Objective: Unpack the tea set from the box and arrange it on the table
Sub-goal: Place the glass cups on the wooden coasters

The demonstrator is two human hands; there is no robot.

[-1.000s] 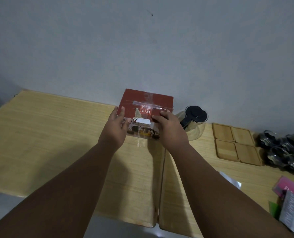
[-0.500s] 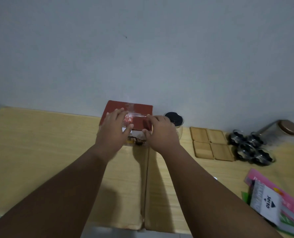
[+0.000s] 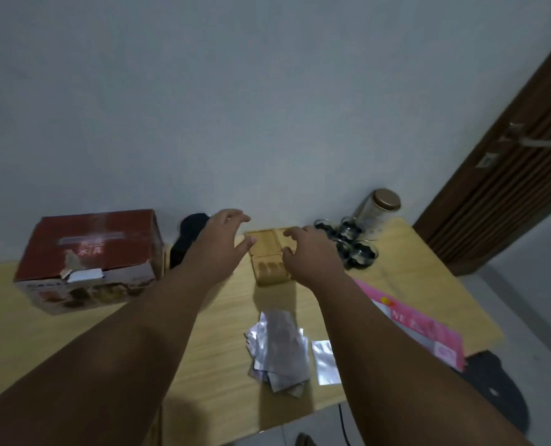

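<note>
Head view: both hands reaching toward the coasters (image 3: 269,257), taken here as landmark.
Coasters: wooden squares laid flat on the table (image 3: 406,278), grouped in a block; long axis of the block running away from the wearer, toward the wall.
Left hand (image 3: 217,249): just left of the coasters, fingers spread and curled, empty, thumb tip at the block's left edge.
Right hand (image 3: 309,252): over the right side of the coasters, fingers bent and spread, holding nothing; contact with the wood probable, hard to confirm in the dim light.
Key relation: block lying directly between the two hands, neither clearly nearer; a grip from both sides looks like the natural next move.
Box (image 3: 89,259): red, well left of the coasters, flaps closed, strip of clear tape across the top, torn white patch at the front edge.
Pot (image 3: 187,239): dark lid and glass body, between box and coasters, partly hidden by the left forearm.
Cups (image 3: 348,243): cluster of small glass ones just right of the coasters; a gold-capped jar (image 3: 377,207) behind them.
Writing: Chinese characters on the box top, apparently "水具"; "NE" legible on the pink packet (image 3: 422,329), nearer the wearer and to the right of the coasters.
Foil sachets (image 3: 279,346): loose pile on the near side of the coasters; no print readable.
</note>
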